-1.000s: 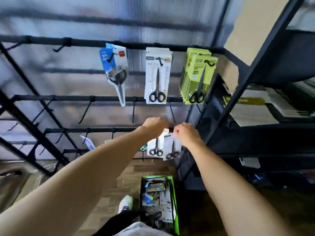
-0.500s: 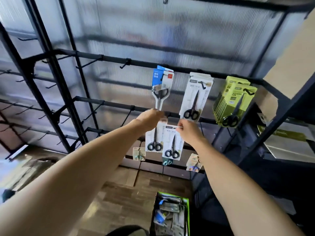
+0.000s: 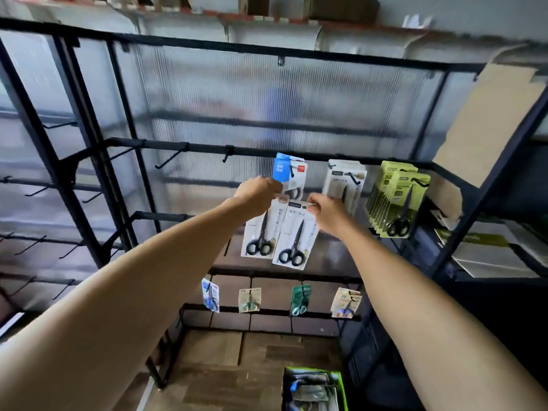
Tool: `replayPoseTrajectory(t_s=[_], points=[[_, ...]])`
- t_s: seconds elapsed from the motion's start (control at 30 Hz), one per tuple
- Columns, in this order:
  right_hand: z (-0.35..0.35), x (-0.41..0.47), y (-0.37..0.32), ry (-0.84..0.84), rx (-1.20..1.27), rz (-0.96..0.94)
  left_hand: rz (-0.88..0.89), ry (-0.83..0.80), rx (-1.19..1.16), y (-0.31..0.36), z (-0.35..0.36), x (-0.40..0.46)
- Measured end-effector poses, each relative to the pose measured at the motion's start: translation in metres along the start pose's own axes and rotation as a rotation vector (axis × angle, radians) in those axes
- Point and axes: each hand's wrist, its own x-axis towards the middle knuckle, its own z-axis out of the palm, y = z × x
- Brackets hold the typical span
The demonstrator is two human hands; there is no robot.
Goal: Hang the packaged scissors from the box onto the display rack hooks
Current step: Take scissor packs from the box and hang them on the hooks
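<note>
While both hands pinch: left hand [image 3: 257,193] white pack [image 3: 261,229] | right hand [image 3: 326,213] second pack [image 3: 295,235]

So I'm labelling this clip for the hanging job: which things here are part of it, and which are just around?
Part of the job:
left hand and right hand, each holding a white scissors pack
green box of packs
top-rail hooks

Just around:
lime-green packs, already hung
small packs on the low rail
cardboard sheet
</note>
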Motion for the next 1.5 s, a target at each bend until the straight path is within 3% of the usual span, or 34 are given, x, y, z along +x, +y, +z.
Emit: replayPoseTrajectory(t_s=[0.27, 0.5, 0.93, 1.1, 1.5], points=[[-0.039, -0.001, 0.002, 0.273, -0.030, 0.020, 0.101, -0.030, -0.030, 0.021, -0.021, 0.023], [-0.074, 0.001, 0.036, 0.363, -0.175, 0.086, 0.217, -0.027, 0.024, 0.069, -0.034, 0.042], [-0.094, 0.016, 0.052, 0.298, -0.184, 0.085, 0.145, -0.056, 0.004, 0.104, -0.022, 0.059], [-0.108, 0.018, 0.074, 0.172, -0.112, 0.032, 0.104, -0.051, -0.028, 0.111, -0.016, 0.065], [-0.113, 0.040, 0.078, 0.079, -0.141, -0.009, 0.047, -0.072, -0.031, 0.127, -0.007, 0.074]])
